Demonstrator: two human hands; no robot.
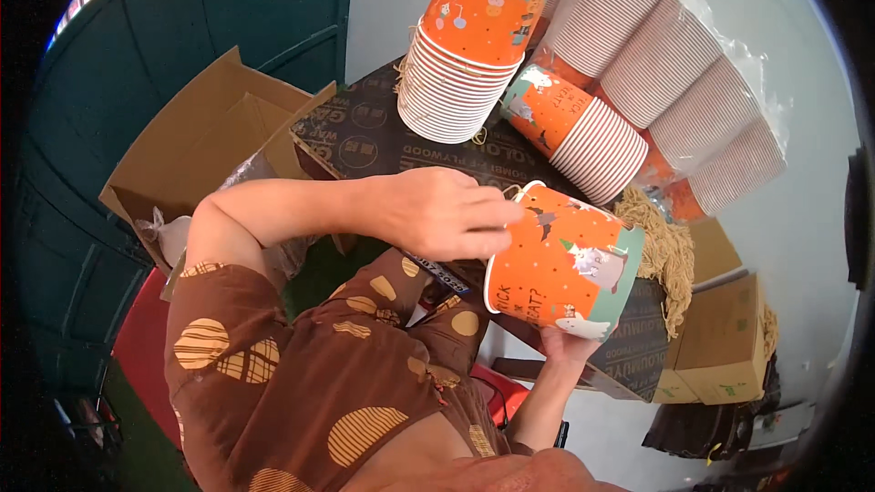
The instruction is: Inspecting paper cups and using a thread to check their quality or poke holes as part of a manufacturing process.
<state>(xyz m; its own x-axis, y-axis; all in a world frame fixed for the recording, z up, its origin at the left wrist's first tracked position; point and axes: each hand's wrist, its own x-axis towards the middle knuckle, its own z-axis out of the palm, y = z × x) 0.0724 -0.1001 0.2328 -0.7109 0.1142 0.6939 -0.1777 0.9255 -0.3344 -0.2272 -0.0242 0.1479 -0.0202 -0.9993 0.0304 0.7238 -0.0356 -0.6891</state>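
Observation:
An orange paper bucket (556, 260) with a green base band and ghost and bat drawings lies tilted on its side in front of me, its open rim toward the left. My right hand (570, 346) grips it from below near the base. My left hand (447, 214) is at the rim, fingers curled together with their tips by the edge. A short loop of thin cord (515, 190) shows at the rim beside those fingertips. What the left fingers pinch is hidden.
A dark printed plywood table (351, 123) carries an upside-down bucket stack (460, 77), a lying stack (583, 132), plastic-wrapped stacks (670, 64) and a bundle of beige cords (670, 260). An open cardboard box (196, 141) stands left, another box (725, 337) right.

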